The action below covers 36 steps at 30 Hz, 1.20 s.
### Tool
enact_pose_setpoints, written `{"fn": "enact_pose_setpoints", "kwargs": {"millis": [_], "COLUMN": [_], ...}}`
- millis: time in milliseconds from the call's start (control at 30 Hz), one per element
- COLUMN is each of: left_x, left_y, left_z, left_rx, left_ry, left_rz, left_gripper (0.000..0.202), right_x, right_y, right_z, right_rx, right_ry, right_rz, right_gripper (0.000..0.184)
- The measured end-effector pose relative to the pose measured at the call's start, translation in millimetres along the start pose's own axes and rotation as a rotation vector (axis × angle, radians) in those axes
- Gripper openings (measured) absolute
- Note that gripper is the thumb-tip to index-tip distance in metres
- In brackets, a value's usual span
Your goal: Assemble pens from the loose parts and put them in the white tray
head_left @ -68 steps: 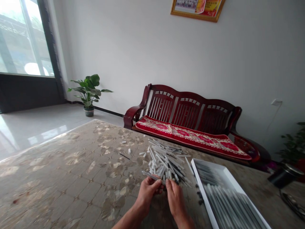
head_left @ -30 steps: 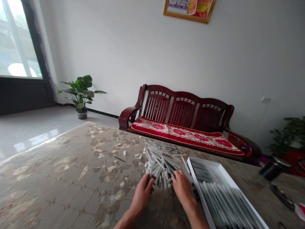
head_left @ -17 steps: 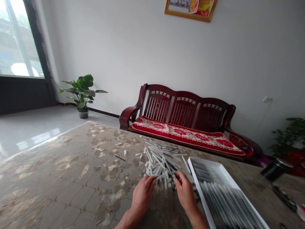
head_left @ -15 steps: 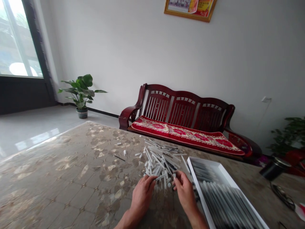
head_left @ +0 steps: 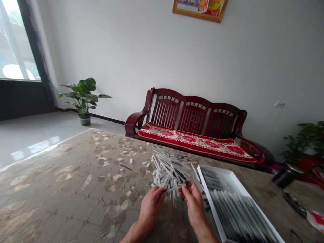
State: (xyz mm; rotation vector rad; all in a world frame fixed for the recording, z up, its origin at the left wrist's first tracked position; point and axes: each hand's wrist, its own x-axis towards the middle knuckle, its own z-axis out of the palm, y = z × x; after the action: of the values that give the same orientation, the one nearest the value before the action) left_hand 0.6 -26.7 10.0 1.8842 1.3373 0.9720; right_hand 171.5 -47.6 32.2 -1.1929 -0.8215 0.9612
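Observation:
Over the near edge of a heap of pale pen-like tubes, both hands meet at one slim pale tube. My left hand pinches its left end between thumb and fingers. At the other end, my right hand is closed, with thumb and fingertips on or right beside the tube's tip. A small piece may be in the right fingertips, but it is too small to name. A white open box stands just right of my right hand, holding rows of slim grey and clear pen-like sticks.
A patterned cloth covers the table. Loose short white pieces and a thin dark stick lie left of the heap. Beyond the box are a black cup and a dark cable. A wooden bench stands behind.
My right hand has moved slightly left and turned inward, bringing its fingertips to the right end of the tube in my left hand. The view has shifted a little.

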Motion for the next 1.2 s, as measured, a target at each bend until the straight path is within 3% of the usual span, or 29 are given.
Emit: {"fn": "enact_pose_setpoints", "kwargs": {"millis": [233,433,800,1067,1200], "left_x": [1.4,-1.9,-11.0,-8.3,-4.3], "left_y": [-2.2,-7.5,-1.3,-10.6,-19.7], "left_z": [3.4,6.1,4.5,7.2,10.0], "left_rx": [0.013,0.109,0.415,0.140,-0.033], "left_ry": [-0.009,0.033,0.190,0.241,0.237], "left_rz": [0.017,0.073,0.286,0.252,0.145], "left_gripper": [0.027,0.025,0.029,0.028,0.032], "right_x": [-1.4,-0.8,-10.4,-21.6,-29.6], "right_y": [2.4,7.4,19.7,4.5,7.1], "right_z": [3.8,4.6,9.4,26.4,34.3], "right_rx": [-0.076,-0.122,0.090,0.207,0.198], "right_ry": [-0.065,-0.028,0.082,0.003,-0.066], "right_rz": [0.015,0.043,0.137,0.112,0.151], "right_gripper": [0.040,0.041,0.044,0.055,0.051]}}
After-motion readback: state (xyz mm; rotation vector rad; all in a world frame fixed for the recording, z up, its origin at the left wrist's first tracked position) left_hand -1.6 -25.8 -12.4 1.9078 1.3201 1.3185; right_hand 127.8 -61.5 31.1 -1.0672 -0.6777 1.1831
